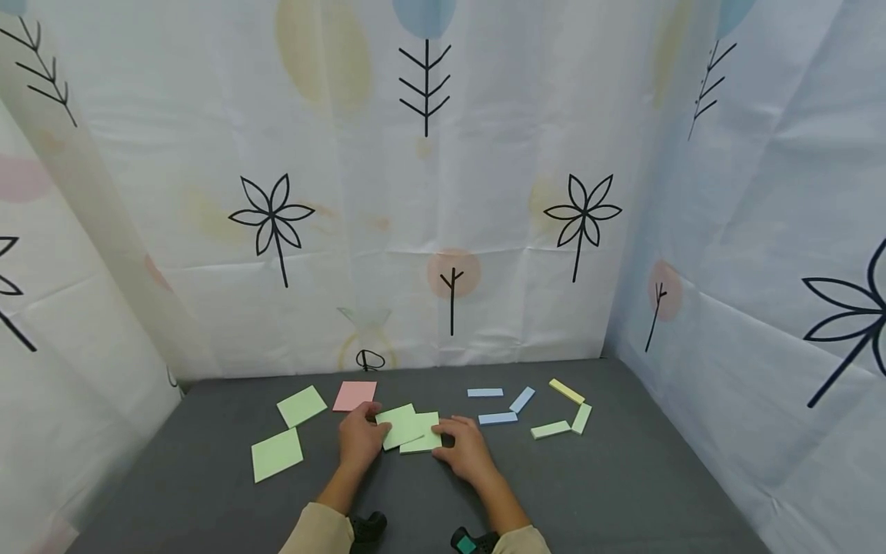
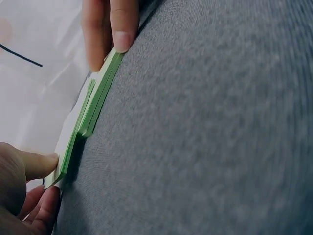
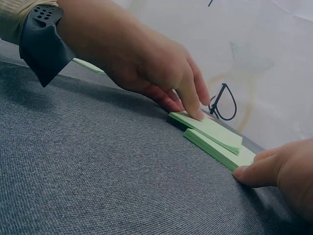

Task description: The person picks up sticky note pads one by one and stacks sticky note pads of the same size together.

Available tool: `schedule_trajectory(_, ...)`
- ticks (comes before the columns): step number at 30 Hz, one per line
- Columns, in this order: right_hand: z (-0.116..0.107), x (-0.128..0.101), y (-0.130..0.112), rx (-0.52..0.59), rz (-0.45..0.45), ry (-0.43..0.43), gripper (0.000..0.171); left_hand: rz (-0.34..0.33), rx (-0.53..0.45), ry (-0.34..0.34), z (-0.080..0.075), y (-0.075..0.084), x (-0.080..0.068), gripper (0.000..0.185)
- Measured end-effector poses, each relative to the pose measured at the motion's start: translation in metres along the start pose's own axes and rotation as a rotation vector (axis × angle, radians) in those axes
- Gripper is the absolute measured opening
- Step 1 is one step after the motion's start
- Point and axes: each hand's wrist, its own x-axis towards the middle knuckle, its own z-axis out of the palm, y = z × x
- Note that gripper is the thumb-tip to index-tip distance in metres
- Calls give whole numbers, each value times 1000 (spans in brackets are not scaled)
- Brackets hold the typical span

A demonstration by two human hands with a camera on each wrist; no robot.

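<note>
My left hand (image 1: 361, 440) pinches a light green sticky note pad (image 1: 397, 426) by its left edge, thumb on top and fingers beneath. That pad is tilted a little and overlaps a second green sticky note pad (image 1: 428, 438), which lies on the table. In the right wrist view the upper pad (image 3: 208, 130) sits over the thicker lower pad (image 3: 215, 152). My right hand (image 1: 467, 448) holds the lower pad at its right side, with thumb and fingertips on its near and far edges. Part of the lower pad is hidden under the upper one.
Two more green pads (image 1: 277, 454) lie at the left, and a pink pad (image 1: 355, 396) lies behind my left hand. To the right are narrow blue strips (image 1: 497, 419), green strips (image 1: 551, 430) and a yellow strip (image 1: 567, 391). Patterned curtains (image 1: 512, 308) enclose the grey table (image 1: 623, 492).
</note>
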Motion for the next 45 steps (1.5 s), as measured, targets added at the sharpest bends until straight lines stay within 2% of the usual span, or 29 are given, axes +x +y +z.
schedule_trajectory(9, 2, 0, -1, -13, 30, -4, 43, 51, -38, -37, 4, 3, -6, 37)
schedule_trajectory(14, 2, 1, -1, -9, 58, -7, 53, 40, -57, -63, 8, 6, -9, 39)
schedule_trajectory(18, 2, 0, 0, -16, 52, -10, 54, 36, -73, -85, 12, 8, -10, 40)
schedule_trajectory(30, 2, 1, 1, -17, 52, -25, 52, 60, -99, -111, 19, 14, -14, 40)
schedule_trajectory(38, 1, 1, 0, -36, 1, -12, 43, 60, -112, -114, 19, 14, -14, 39)
schedule_trajectory(45, 0, 0, 1, -37, -13, -11, 42, 83, -115, -146, 17, 11, -13, 38)
